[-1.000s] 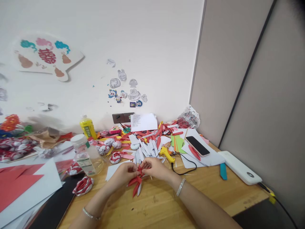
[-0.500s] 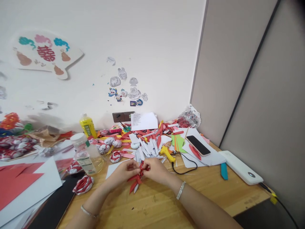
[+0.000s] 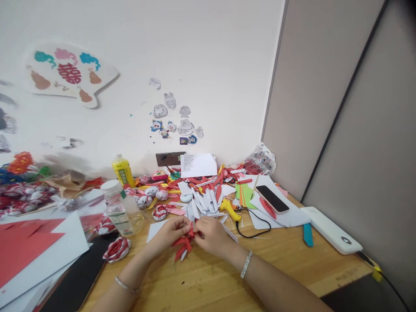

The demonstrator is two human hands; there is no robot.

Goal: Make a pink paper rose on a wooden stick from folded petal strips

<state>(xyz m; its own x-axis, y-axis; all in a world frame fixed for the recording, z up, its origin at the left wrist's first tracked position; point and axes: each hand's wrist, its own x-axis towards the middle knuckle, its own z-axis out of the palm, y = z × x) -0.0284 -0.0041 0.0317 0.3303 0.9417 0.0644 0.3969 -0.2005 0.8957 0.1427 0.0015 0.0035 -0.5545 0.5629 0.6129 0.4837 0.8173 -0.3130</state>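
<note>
My left hand (image 3: 172, 232) and my right hand (image 3: 211, 234) meet over the wooden table (image 3: 286, 255), both pinched on a small folded red paper piece (image 3: 183, 245) whose pointed petals hang down toward me. A silver bracelet sits on each wrist. Just beyond my fingers lies a heap of folded white and red paper petals (image 3: 201, 200). A yellow glue gun (image 3: 229, 209) with a black cord lies to the right of that heap.
A clear plastic bottle (image 3: 118, 209) and a yellow bottle (image 3: 122, 170) stand at left. Red-and-white paper roses (image 3: 117, 249) and red sheets (image 3: 26, 245) lie nearby. A phone (image 3: 271, 199) rests on white paper, a white power bank (image 3: 331, 229) at right.
The hands have stayed together on the red paper piece, working it slightly; the view has shifted a little, so everything sits slightly further right.
</note>
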